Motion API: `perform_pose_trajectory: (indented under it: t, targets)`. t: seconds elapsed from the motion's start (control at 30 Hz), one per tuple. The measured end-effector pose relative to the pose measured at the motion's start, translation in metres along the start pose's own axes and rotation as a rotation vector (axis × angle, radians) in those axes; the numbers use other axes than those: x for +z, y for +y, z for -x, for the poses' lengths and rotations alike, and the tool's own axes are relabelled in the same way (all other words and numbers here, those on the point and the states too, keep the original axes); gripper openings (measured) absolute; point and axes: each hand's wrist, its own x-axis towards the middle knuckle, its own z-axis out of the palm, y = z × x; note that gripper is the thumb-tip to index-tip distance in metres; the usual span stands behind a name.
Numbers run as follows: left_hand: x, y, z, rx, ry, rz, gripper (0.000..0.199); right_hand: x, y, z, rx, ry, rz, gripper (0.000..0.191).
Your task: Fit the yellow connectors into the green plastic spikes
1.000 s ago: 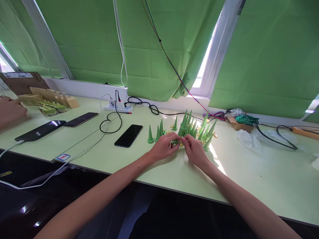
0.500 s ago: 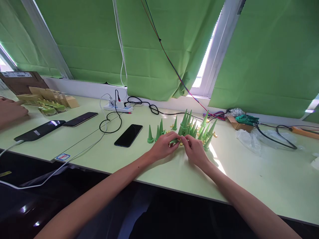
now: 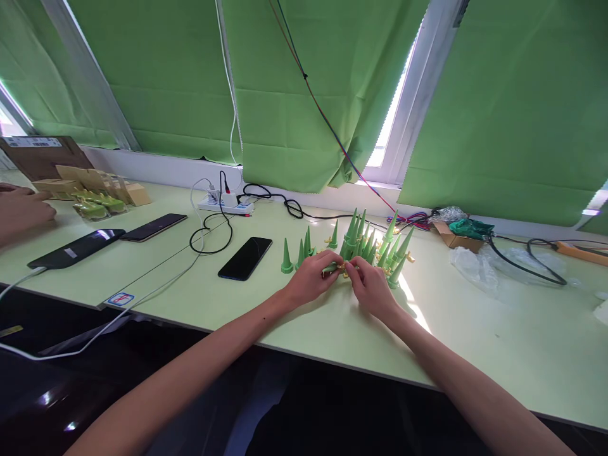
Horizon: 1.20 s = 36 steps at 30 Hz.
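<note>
Two hands (image 3: 310, 278) (image 3: 373, 288) pinching green piece (image 3: 331, 268), cones (image 3: 350, 243) behind

The green piece (image 3: 330, 268) is mostly hidden by the left hand (image 3: 310, 280), the yellow part (image 3: 342, 266) at the right hand (image 3: 373, 288) is too small to make out, some green cones (image 3: 300, 255) are partly covered, and a co-worker's hand (image 3: 23, 214) is cut off at the left edge.

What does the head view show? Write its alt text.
A person's left hand holds a small green piece, the right hand pinching at its end, before upright green cones on a pale table. A black phone lies to their left.
</note>
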Motion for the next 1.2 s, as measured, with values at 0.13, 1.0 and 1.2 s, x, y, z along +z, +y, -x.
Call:
perform_pose_trajectory:
  t: [0.13, 1.0, 1.2]
  targets:
    - [0.0, 0.0, 0.0, 0.023, -0.015, 0.001, 0.01, 0.0, 0.002, 0.0, -0.002, 0.004, 0.024, 0.044]
    - [0.0, 0.0, -0.001, 0.013, -0.008, -0.022, 0.007, -0.002, -0.006, 0.0, 0.017, 0.024, -0.037, 0.032]
    - [0.0, 0.001, 0.0, 0.048, -0.018, -0.022, 0.006, -0.001, -0.002, -0.001, 0.003, 0.044, 0.002, 0.044]
